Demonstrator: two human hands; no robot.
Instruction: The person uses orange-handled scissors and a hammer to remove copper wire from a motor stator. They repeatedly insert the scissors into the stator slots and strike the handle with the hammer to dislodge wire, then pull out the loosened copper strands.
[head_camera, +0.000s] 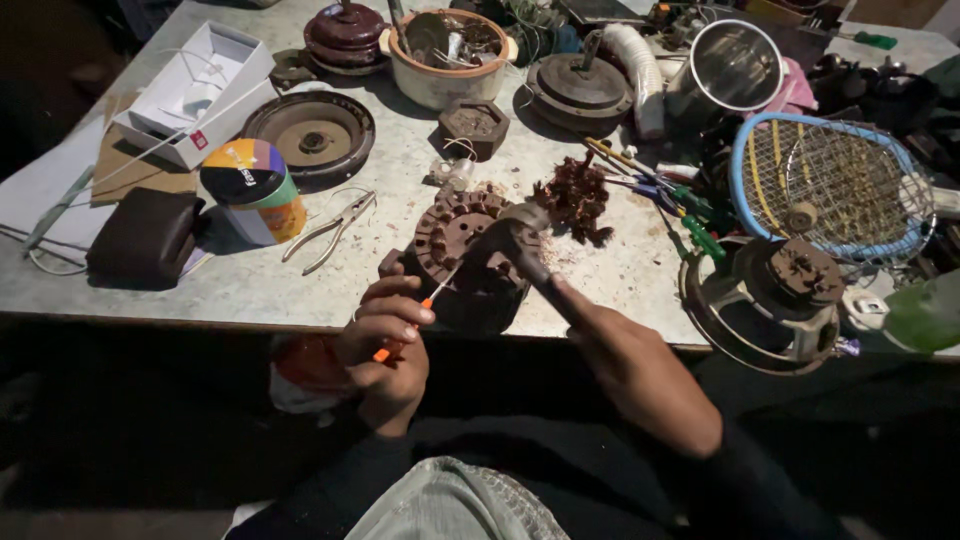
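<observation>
Left hand (385, 345) has its fingers wrapped tight round a small orange screwdriver (415, 318) poking at the stator (462, 240) sitting near the bench (250, 285) edge, right hand (625, 360) gripping a hammer (520, 245) resting on it, pliers (330, 232) lying just left.

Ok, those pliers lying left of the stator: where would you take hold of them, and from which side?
Take the pliers by the two handles, which splay apart toward the near-left; the jaws point up-right toward the stator. Come from above on the left, beside the round tin, probably easiest. The left hand is nearest, but it holds an orange-handled screwdriver.
</observation>
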